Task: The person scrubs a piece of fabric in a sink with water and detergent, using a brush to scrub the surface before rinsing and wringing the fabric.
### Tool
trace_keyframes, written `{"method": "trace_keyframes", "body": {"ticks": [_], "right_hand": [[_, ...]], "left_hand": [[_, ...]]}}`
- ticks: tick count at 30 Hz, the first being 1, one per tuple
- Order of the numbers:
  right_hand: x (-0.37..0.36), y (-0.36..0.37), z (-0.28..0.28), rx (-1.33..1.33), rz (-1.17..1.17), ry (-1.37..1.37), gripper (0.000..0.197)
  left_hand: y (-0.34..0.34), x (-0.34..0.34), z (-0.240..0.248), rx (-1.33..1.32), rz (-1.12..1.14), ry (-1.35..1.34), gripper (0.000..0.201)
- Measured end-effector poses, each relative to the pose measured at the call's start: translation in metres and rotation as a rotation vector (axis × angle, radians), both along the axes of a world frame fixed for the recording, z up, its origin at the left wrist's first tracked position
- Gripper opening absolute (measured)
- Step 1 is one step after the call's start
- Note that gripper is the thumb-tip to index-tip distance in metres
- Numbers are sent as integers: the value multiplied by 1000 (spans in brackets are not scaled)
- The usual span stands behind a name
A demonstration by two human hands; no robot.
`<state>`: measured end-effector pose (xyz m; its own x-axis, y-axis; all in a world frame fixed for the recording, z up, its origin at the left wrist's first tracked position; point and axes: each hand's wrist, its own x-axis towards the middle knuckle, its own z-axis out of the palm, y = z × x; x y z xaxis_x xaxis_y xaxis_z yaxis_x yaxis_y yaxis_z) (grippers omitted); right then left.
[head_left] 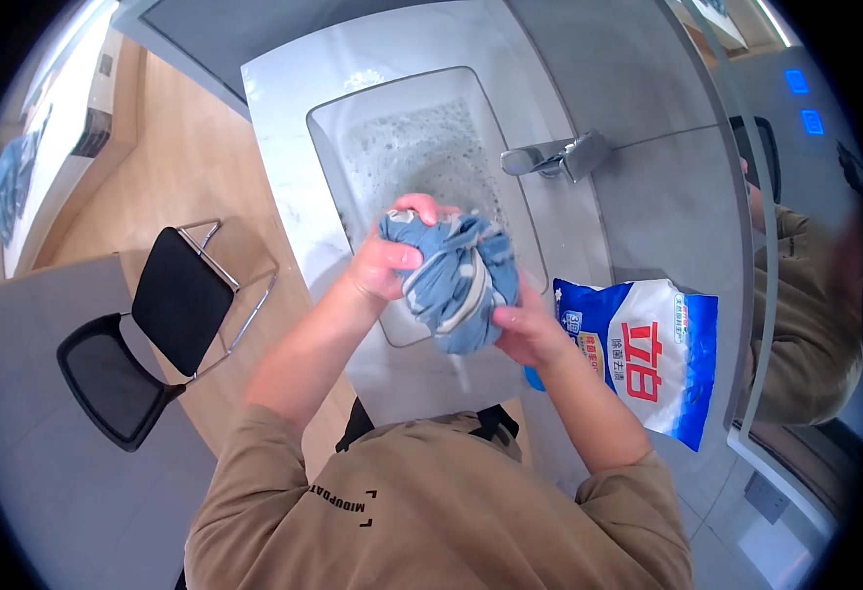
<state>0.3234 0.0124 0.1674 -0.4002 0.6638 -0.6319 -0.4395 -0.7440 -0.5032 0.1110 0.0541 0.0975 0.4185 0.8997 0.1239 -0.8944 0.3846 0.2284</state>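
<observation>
Between my two hands is a bunched-up blue cloth [461, 285] with whitish stripes or bands, held over the near part of a white sink [400, 334]. My left hand [392, 251] grips its left side, thumb in front and fingers over the top. On the cloth's lower right, my right hand [528, 324] closes round it, thumb showing and the other fingers mostly hidden. Below and beyond the cloth, foamy water [416, 147] with suds covers the sink's bottom. Whether the cloth is a garment I cannot tell.
A chrome faucet [554, 157] reaches over the sink's right edge. To the right of my right forearm lies a blue-and-white detergent bag [638, 354]. A black chair [180, 300] with metal legs stands on the floor at left. A mirror [805, 246] lines the right side.
</observation>
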Motion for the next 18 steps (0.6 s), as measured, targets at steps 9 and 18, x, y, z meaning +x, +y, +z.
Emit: {"method": "trace_keyframes", "body": {"ticks": [9,18], "right_hand": [[-27,2,10,160,438,-212,69],[-37,15,-52,518,425,-763,71]], "left_hand": [[3,1,37,406,75,984,30],[6,33,26,88,137,1405,24]]}}
